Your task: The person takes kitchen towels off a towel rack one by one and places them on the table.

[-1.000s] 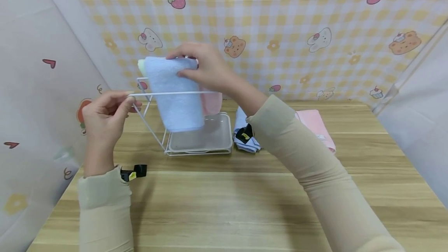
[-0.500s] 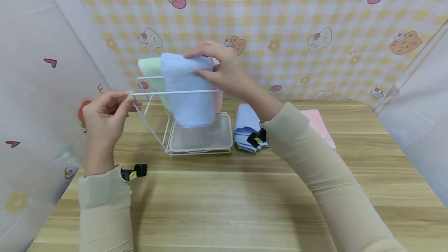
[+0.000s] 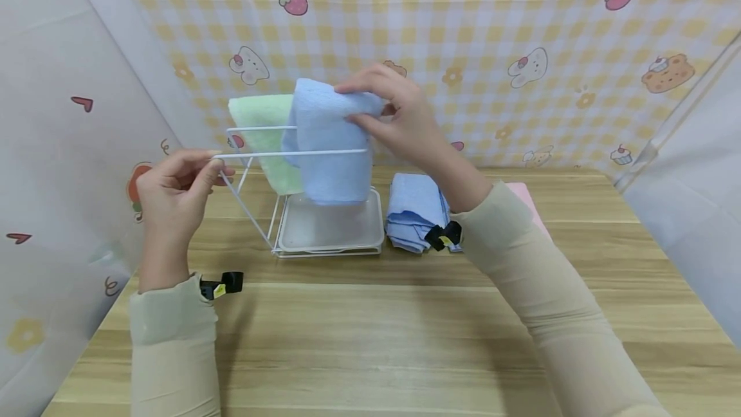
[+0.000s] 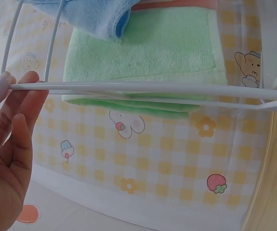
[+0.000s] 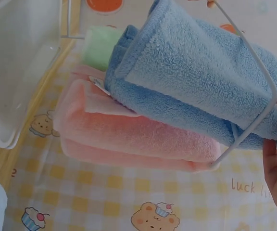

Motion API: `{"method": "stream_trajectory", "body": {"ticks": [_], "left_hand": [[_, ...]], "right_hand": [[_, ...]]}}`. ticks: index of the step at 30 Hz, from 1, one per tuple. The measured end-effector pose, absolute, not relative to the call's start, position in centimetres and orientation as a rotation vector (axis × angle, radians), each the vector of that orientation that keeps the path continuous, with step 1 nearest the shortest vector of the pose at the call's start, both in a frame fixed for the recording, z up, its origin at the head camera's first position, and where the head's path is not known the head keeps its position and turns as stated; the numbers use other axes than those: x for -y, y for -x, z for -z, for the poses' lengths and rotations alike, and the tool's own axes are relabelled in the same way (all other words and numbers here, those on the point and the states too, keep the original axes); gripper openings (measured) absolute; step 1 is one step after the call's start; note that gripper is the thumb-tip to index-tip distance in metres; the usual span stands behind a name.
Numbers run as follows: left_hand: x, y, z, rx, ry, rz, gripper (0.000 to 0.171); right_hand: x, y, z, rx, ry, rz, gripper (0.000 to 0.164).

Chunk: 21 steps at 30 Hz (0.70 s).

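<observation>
My left hand (image 3: 173, 198) pinches the left front corner of a white wire rack (image 3: 278, 154). At the rack's upper right, my right hand (image 3: 393, 111) pinches the top edge of a blue towel (image 3: 336, 179) between thumb and fingers. That towel hangs folded, with the front bar crossing before it. Behind and to its left a green towel (image 3: 260, 111) hangs on the rack, seen also in the left wrist view. A pink towel (image 5: 143, 134) hangs beside the blue one in the right wrist view; the head view has it hidden behind the blue towel.
A clear, shallow tray (image 3: 330, 227) lies in the rack's base. To the right on the wooden table (image 3: 347, 340) are a folded blue cloth (image 3: 411, 195) and a pink cloth (image 3: 528, 198) partly covered by my right sleeve. A checked curtain (image 3: 463, 31) stands behind.
My right hand has slid the blue towel rightward along the rack and slightly up, uncovering more of the green towel and covering the pink one. My left hand has stayed on the rack corner.
</observation>
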State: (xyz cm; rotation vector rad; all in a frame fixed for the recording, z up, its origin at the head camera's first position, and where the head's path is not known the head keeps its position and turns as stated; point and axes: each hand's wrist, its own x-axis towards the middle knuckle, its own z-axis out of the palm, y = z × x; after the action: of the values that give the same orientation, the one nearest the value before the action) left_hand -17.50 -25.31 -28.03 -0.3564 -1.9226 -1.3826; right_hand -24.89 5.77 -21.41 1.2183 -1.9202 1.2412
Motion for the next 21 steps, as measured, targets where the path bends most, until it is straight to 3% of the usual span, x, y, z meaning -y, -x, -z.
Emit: {"method": "stream_trajectory", "body": {"ticks": [21], "left_hand": [[25.4,17.6,28.0,1.935,0.34,1.371,0.014]], "right_hand": [[-7.0,25.0,22.1,1.663,-1.151,-1.377,0.028]]}}
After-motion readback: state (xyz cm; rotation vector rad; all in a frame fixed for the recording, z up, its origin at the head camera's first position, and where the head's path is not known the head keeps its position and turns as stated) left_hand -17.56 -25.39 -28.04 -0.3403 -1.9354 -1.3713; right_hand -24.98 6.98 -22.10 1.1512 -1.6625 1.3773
